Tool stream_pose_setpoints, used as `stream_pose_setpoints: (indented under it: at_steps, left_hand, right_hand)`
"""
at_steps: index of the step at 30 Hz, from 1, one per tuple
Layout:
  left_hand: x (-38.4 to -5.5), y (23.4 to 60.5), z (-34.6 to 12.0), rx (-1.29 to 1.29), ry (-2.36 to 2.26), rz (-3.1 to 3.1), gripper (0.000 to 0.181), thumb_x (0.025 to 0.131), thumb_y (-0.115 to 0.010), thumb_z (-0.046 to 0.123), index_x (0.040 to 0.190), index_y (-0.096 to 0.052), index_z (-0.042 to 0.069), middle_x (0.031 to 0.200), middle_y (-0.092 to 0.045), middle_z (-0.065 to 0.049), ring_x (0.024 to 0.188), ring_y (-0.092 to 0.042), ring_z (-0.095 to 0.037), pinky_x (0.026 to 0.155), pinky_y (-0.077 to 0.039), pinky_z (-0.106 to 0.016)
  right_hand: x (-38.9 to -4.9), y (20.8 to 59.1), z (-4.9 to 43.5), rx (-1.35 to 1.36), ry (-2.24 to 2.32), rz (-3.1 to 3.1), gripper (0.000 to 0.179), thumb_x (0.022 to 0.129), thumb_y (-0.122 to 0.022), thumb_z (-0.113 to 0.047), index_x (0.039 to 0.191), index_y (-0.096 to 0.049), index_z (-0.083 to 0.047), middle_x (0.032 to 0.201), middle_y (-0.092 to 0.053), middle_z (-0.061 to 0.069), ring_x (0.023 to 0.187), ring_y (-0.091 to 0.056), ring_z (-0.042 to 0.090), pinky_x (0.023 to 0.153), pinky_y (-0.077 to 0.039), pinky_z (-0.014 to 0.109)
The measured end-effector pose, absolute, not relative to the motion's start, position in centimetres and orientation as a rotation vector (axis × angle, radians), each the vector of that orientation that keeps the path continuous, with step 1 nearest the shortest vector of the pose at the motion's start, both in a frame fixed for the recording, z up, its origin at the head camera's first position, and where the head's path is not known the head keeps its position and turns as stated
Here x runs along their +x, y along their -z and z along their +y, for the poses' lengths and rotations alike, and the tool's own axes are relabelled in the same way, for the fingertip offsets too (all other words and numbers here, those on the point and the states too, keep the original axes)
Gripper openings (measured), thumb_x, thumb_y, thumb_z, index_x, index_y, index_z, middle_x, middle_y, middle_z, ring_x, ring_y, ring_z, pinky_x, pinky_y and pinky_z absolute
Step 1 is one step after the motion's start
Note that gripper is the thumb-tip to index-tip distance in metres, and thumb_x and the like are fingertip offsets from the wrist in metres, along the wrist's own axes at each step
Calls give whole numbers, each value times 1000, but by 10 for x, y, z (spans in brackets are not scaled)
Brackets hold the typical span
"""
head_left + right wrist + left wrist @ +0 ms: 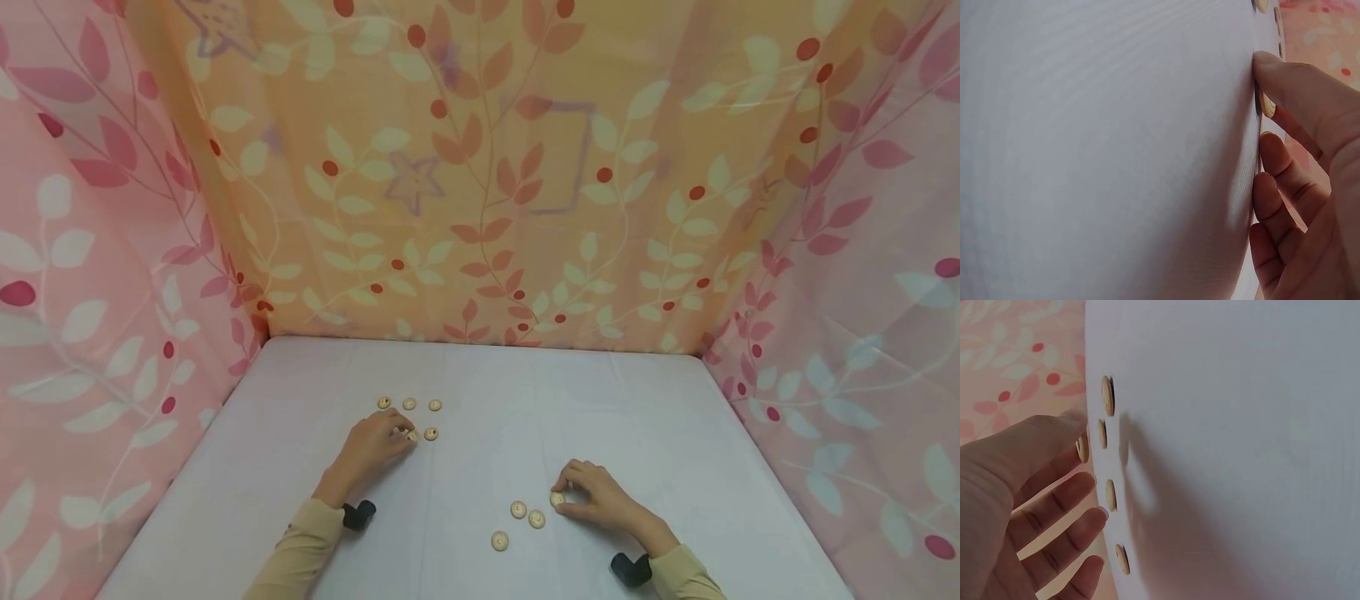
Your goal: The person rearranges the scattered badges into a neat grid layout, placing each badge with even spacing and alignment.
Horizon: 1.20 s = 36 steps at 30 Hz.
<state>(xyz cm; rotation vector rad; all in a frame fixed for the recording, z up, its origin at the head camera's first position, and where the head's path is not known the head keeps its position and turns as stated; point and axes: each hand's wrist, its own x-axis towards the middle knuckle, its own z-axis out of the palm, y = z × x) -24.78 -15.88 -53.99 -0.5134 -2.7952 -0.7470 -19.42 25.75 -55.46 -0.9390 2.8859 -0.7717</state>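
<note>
My left hand [375, 442] pinches a small round wooden disc [1082, 447] between thumb and forefinger, raised off the white table in the left wrist view. The other fingers are spread, loosely bent. Right beside it lies another disc [431, 434], and behind them three discs [409, 404] form a row. On the right, my right hand [596, 497] has thumb and forefinger around a disc [1268, 105] at the table surface; part of it is hidden by the thumb. Three more discs [537, 519] lie loosely just left of that hand. Some discs carry faint marks, too small to read.
The white-covered table [645, 417] runs back to an orange leaf-patterned curtain [480, 167]. Pink patterned curtains [90, 333] hang along both sides. A black wrist device [359, 515] sits at the left wrist, another [632, 570] at the right.
</note>
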Motion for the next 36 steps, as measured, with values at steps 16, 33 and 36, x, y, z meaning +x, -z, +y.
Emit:
stream_pose_setpoints:
  at_steps: [16, 33, 36]
  left_hand:
    - [-261, 547, -167, -432, 607, -2824, 19, 73, -78, 30, 87, -72, 18, 85, -63, 4, 70, -52, -10, 64, -43, -34]
    - [-261, 542, -165, -421, 619, -2864, 19, 74, -77, 28, 87, -71, 16, 89, -63, 1, 73, -52, -14, 62, -42, -35]
    - [-261, 543, -166, -414, 628, -2870, 20, 74, -76, 29, 88, -71, 16, 90, -63, 1, 75, -53, -15, 62, -43, -35]
  right_hand:
    - [-195, 553, 258, -944, 774, 2888, 18, 80, -68, -42, 91, -59, -32, 96, -54, -21, 89, -48, 3, 78, -36, 32]
    - [-195, 556, 258, -943, 781, 2880, 19, 80, -68, -43, 92, -59, -33, 97, -54, -21, 90, -48, 3, 78, -36, 31]
    - [-195, 556, 258, -947, 784, 2878, 19, 79, -68, -43, 92, -59, -32, 97, -54, -21, 90, -48, 3, 78, -36, 31]
